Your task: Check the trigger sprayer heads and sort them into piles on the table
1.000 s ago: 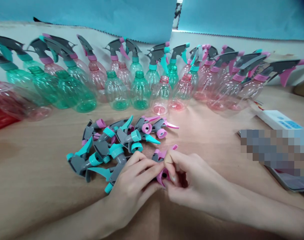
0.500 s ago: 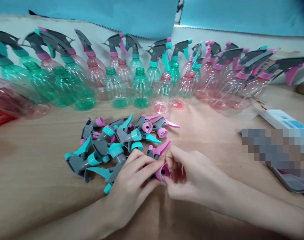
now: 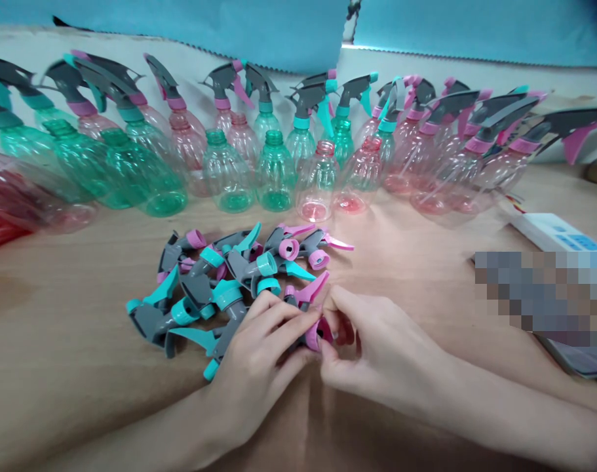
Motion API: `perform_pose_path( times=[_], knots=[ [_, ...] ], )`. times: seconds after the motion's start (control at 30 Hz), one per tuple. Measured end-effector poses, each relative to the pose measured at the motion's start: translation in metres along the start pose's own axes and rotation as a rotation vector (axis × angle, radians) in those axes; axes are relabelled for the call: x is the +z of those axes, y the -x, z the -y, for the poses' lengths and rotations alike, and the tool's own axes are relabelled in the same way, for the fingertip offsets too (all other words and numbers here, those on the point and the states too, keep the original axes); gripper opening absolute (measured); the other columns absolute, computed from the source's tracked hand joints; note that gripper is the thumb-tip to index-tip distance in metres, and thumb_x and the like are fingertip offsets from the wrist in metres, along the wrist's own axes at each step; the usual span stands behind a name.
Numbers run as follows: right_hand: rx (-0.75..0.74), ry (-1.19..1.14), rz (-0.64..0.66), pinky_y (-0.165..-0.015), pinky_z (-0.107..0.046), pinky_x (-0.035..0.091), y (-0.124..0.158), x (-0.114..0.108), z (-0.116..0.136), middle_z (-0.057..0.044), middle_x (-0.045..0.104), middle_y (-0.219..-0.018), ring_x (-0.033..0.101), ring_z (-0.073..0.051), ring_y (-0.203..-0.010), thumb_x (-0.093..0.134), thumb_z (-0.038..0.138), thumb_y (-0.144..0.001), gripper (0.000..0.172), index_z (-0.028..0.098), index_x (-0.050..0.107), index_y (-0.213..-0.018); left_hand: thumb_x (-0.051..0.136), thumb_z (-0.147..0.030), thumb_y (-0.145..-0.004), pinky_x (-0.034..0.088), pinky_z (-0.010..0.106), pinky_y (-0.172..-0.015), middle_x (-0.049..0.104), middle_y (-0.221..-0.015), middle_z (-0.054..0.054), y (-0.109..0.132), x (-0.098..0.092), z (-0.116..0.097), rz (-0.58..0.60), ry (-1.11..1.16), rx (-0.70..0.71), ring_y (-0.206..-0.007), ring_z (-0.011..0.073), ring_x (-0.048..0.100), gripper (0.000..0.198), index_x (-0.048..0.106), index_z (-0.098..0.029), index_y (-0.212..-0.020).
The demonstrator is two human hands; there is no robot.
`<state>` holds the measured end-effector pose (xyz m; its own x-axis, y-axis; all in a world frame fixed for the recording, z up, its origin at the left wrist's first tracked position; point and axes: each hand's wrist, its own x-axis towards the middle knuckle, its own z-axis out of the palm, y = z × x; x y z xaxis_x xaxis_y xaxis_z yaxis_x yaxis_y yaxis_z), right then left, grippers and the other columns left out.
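Soft light glints on the bottles (image 3: 276, 172), and the outer edges look stretched, blurred.

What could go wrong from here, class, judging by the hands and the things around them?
1. The pink spray head might slip, since the left hand and right hand hold it by fingers.
2. The left hand is close to the loose spray heads, so a sideways move could scatter them.
3. The uncapped bottles stand close together beyond the pile; a careless reach might topple some.

Table (image 3: 406, 262): spray heads (image 3: 228, 296), bottles (image 3: 276, 174), perhaps phone (image 3: 580, 359)
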<state>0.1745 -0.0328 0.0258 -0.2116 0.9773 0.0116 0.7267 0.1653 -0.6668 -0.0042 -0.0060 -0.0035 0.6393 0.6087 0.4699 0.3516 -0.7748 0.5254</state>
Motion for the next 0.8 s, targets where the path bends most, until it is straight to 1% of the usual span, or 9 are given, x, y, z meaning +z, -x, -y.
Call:
perform_pose_path(
  times=[0.1, 0.17, 0.27, 0.33, 0.4, 0.5, 0.67, 0.8],
  knots=[
    [0.006, -0.013, 0.029, -0.045, -0.023, 0.028, -0.002, -0.002, -0.002, 0.009, 0.046, -0.056, 0.039, -0.008, -0.046, 0.055, 0.023, -0.067, 0.017, 0.022, 0.037, -0.068, 0.053, -0.010, -0.090, 0.045, 0.030, -0.073, 0.058, -0.091, 0.005, -0.001, 0.000, 0.000, -0.008, 0.000, 0.010, -0.084, 0.0176, 0.044, 0.024, 0.056, -0.013, -0.114],
    [-0.041, 0.065, -0.013, -0.046, -0.023, 0.029, 0.000, -0.001, -0.002, 0.007, 0.049, -0.057, 0.041, -0.009, -0.047, 0.053, 0.023, -0.068, 0.013, 0.022, 0.040, -0.069, 0.053, -0.010, -0.090, 0.046, 0.030, -0.073, 0.058, -0.090, 0.005, -0.002, 0.000, 0.000, -0.007, 0.009, 0.002, -0.084, 0.0176, 0.045, 0.023, 0.056, -0.014, -0.112],
    [-0.176, 0.298, -0.196, -0.045, -0.025, 0.029, 0.005, 0.002, 0.000, 0.003, 0.055, -0.059, 0.049, -0.013, -0.050, 0.049, 0.020, -0.071, 0.004, 0.020, 0.046, -0.068, 0.053, -0.009, -0.090, 0.046, 0.031, -0.073, 0.059, -0.090, 0.004, -0.003, 0.000, 0.000, 0.007, 0.027, -0.019, -0.084, 0.0179, 0.045, 0.022, 0.058, -0.016, -0.110],
    [-0.261, 0.440, -0.325, -0.044, -0.026, 0.027, 0.010, 0.004, 0.003, 0.001, 0.056, -0.057, 0.054, -0.015, -0.051, 0.047, 0.017, -0.073, 0.007, 0.019, 0.049, -0.066, 0.052, -0.009, -0.090, 0.046, 0.031, -0.073, 0.059, -0.090, 0.004, -0.003, 0.000, -0.001, 0.014, 0.030, -0.018, -0.084, 0.0179, 0.046, 0.025, 0.057, -0.017, -0.113],
    [-0.312, 0.539, -0.404, -0.042, -0.025, 0.025, 0.015, 0.005, 0.006, 0.000, 0.055, -0.053, 0.055, -0.015, -0.049, 0.046, 0.015, -0.075, 0.014, 0.019, 0.050, -0.063, 0.052, -0.011, -0.091, 0.046, 0.031, -0.074, 0.060, -0.089, 0.004, -0.003, 0.000, -0.001, 0.015, 0.025, -0.007, -0.084, 0.0179, 0.046, 0.030, 0.055, -0.016, -0.119],
    [-0.343, 0.613, -0.424, -0.042, -0.026, 0.025, 0.020, 0.006, 0.009, 0.001, 0.053, -0.049, 0.051, -0.013, -0.045, 0.043, 0.012, -0.079, 0.021, 0.019, 0.049, -0.061, 0.053, -0.011, -0.090, 0.046, 0.031, -0.074, 0.060, -0.090, 0.004, -0.002, 0.001, -0.002, 0.018, 0.015, -0.014, -0.084, 0.0179, 0.046, 0.034, 0.054, -0.016, -0.124],
    [-0.404, 0.599, -0.428, -0.043, -0.025, 0.025, 0.022, 0.006, 0.010, 0.002, 0.051, -0.047, 0.047, -0.011, -0.043, 0.042, 0.008, -0.082, 0.027, 0.019, 0.050, -0.059, 0.054, -0.011, -0.090, 0.046, 0.031, -0.074, 0.060, -0.090, 0.005, -0.001, 0.001, -0.001, 0.005, 0.005, -0.018, -0.084, 0.0178, 0.046, 0.031, 0.055, -0.014, -0.121],
    [-0.379, 0.593, -0.405, -0.041, -0.027, 0.025, 0.020, 0.002, 0.008, 0.001, 0.051, -0.045, 0.046, -0.012, -0.040, 0.043, 0.007, -0.078, 0.026, 0.018, 0.053, -0.057, 0.055, -0.014, -0.090, 0.047, 0.032, -0.074, 0.060, -0.089, 0.004, -0.001, 0.001, -0.001, -0.002, 0.005, -0.039, -0.084, 0.0177, 0.047, 0.030, 0.056, -0.016, -0.120]
  ],
)
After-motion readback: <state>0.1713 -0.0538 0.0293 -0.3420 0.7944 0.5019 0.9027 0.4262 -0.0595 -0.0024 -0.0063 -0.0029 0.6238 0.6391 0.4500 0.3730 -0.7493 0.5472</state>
